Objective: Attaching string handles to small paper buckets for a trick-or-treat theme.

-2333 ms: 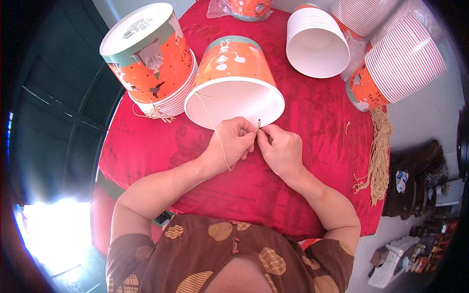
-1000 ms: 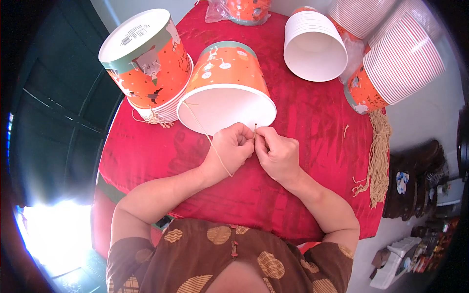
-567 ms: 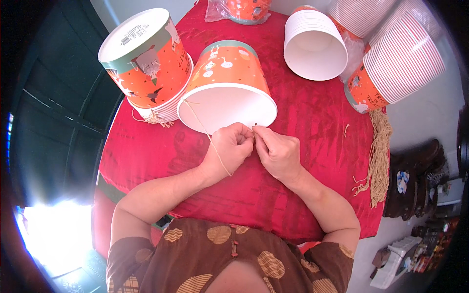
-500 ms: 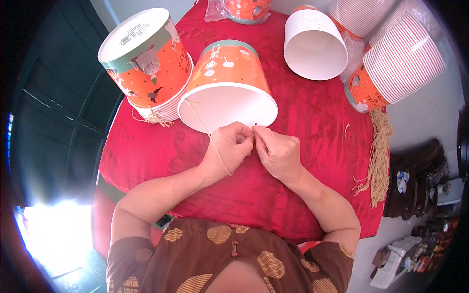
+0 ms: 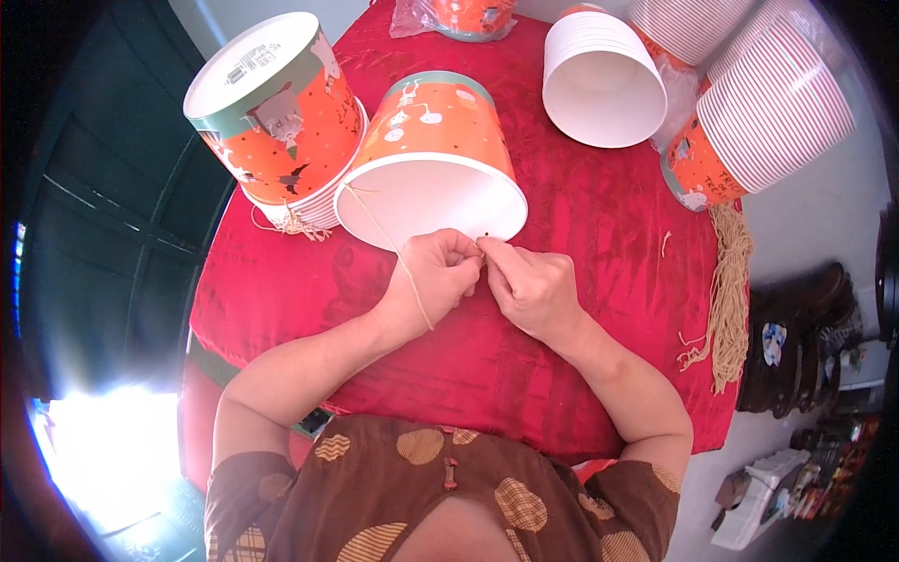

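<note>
An orange paper bucket (image 5: 440, 131) with a green base and white inside lies on its side, its mouth toward me. A thin beige cord (image 5: 386, 232) is fixed at the left of its rim and loops down over my left wrist. My left hand (image 5: 426, 281) is closed in a pinch just below the rim. Against it, my right hand (image 5: 536, 288) is also closed, thumb and forefinger pinching the cord beside a small dark hole in the rim. The cord's end is mostly hidden between the fingers of both hands.
Upside-down stacked buckets (image 5: 272, 122) stand at left, with cord ends at their rims. A white-mouthed bucket (image 5: 607, 98) lies farther back. Nested buckets (image 5: 782, 112) lie at right above a hank of beige cord (image 5: 729, 300). A red cloth (image 5: 599, 375) covers the table.
Both hands have shifted very slightly, still pinching at the rim. The bucket sits a little farther left in the view, and the whole view has moved a bit.
</note>
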Demonstrator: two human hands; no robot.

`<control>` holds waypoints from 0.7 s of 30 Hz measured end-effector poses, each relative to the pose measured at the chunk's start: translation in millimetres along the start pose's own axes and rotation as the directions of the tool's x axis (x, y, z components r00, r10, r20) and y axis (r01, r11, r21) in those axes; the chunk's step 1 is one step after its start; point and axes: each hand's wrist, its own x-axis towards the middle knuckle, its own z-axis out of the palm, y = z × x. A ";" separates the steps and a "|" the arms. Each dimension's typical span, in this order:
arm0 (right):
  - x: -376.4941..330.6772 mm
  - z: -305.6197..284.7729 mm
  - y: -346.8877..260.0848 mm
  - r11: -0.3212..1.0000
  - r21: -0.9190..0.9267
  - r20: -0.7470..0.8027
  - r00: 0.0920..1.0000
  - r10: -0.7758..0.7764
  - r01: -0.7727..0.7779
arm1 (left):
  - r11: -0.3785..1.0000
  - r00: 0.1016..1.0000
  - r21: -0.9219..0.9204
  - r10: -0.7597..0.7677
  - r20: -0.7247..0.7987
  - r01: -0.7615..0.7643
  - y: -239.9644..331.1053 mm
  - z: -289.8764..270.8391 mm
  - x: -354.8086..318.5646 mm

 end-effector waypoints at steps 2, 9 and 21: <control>1.4 -2.2 -0.6 1.000 0.015 0.046 0.999 -0.008 0.007 | 1.000 1.000 -0.017 -0.007 0.004 0.007 -1.4 -1.2 0.0; 0.6 0.8 1.9 0.998 0.061 0.035 0.999 0.016 -0.018 | 1.000 1.000 -0.028 0.012 0.027 -0.012 -7.6 -2.2 2.6; -0.6 -0.2 0.0 0.994 0.050 0.082 0.992 0.091 -0.095 | 0.884 0.945 0.384 0.318 -0.078 -0.266 -9.0 1.1 -0.4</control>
